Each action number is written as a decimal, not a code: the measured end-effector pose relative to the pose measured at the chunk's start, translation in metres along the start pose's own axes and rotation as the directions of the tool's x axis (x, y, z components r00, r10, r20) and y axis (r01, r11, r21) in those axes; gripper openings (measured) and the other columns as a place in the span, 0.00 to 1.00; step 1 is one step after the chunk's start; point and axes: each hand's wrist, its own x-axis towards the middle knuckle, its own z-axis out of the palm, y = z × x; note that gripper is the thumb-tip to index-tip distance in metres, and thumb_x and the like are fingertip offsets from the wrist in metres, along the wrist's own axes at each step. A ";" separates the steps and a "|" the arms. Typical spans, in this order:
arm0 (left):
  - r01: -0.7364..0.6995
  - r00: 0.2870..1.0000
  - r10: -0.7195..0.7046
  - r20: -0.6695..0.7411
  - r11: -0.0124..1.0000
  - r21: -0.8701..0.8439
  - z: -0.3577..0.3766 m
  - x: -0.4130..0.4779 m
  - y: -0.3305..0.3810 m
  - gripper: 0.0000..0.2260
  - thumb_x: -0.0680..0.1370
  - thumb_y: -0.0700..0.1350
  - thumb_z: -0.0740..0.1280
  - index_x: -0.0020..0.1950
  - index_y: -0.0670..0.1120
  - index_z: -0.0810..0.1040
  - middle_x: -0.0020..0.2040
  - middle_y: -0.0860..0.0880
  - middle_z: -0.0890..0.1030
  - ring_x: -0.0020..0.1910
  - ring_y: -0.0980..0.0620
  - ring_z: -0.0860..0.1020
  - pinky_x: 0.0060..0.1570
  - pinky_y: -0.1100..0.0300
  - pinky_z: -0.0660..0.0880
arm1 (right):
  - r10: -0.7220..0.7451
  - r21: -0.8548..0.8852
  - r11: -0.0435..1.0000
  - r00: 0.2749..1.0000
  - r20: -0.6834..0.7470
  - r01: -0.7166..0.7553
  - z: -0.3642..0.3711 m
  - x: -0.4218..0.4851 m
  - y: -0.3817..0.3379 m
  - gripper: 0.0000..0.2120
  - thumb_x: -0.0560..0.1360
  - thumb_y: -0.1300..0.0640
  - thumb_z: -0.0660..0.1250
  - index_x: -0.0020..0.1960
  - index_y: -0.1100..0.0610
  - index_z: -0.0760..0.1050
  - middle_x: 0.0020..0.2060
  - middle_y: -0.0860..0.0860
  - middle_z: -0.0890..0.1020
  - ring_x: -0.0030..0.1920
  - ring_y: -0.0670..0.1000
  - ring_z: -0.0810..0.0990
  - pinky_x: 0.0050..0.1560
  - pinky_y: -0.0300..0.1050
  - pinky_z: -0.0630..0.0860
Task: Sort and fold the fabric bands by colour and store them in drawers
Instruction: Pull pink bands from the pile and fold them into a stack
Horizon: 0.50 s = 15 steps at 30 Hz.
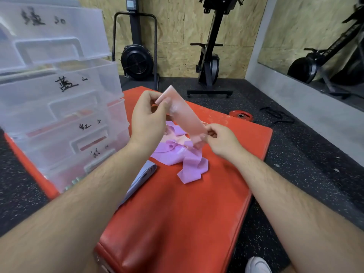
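A pale pink band [186, 117] is stretched flat in the air between both hands, above the red mat [187, 203]. My left hand [147, 117] pinches its upper end; my right hand [218, 138] pinches its lower end. Below them lies a loose heap of purple bands [183, 160] with some pink showing among them. A folded grey-lilac band [140, 179] rests flat on the mat beside my left forearm. The clear plastic drawer unit [59, 95] stands at the left, its drawers labelled by hand, all pushed in.
A red weight plate [240, 115] and a black strap [275, 115] lie on the speckled black floor right of the mat. Exercise machines [210, 56] stand along the chipboard wall behind. A white shoe [258, 265] shows at the bottom edge.
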 end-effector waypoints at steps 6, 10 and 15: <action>0.190 0.972 -0.202 -0.119 0.977 -0.099 -0.013 0.012 -0.013 0.02 0.80 0.41 0.63 0.49 0.43 0.73 0.48 0.39 0.80 0.42 0.45 0.82 0.40 0.58 0.80 | -0.030 -0.189 0.982 0.999 0.018 0.032 -0.015 0.008 0.014 0.12 0.76 0.68 0.66 0.54 0.54 0.78 0.47 0.50 0.76 0.39 0.42 0.73 0.40 0.29 0.69; 0.280 0.951 -0.291 -0.107 0.954 -0.106 -0.024 0.015 -0.017 0.02 0.82 0.41 0.62 0.50 0.44 0.71 0.44 0.44 0.79 0.34 0.50 0.82 0.39 0.57 0.80 | 0.025 -0.264 0.964 0.999 0.022 -0.018 -0.021 0.003 0.025 0.10 0.79 0.65 0.64 0.54 0.55 0.81 0.52 0.50 0.77 0.48 0.49 0.76 0.48 0.38 0.67; 0.344 0.931 -0.352 0.091 0.934 0.093 -0.022 0.003 -0.020 0.01 0.81 0.39 0.63 0.50 0.43 0.71 0.41 0.45 0.80 0.30 0.51 0.80 0.23 0.65 0.72 | 0.034 -0.106 0.994 0.993 0.117 -0.022 -0.002 -0.005 0.010 0.12 0.79 0.62 0.64 0.60 0.52 0.77 0.55 0.47 0.80 0.44 0.46 0.77 0.49 0.40 0.73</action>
